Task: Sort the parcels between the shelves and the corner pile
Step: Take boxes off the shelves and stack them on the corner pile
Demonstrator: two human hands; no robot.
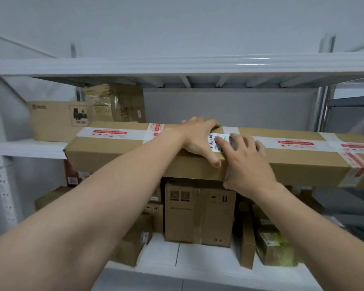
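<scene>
Centre frame: your left hand (198, 139) and right hand (247, 164) both clasp the long taped carton (114, 151) lying along the front of the middle shelf (29, 147). Shelving it seems underway; next, push it evenly inward.

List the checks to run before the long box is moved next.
1. Left hand grip on the long box: fingers over the top, thumb on the front face. Ok.
2. Right hand grip: fingers on top, thumb at the lower front edge. Ok.
3. Balance: both hands sit close together, and the box's right end is out of frame. Cannot tell.
4. Gap under the upper shelf: open space shows above the box. Ok.
5. Room behind: a brown box stands back left, and the rest is hidden. Cannot tell.
6. Label readable: right fingers cover part. Not ok.
</scene>
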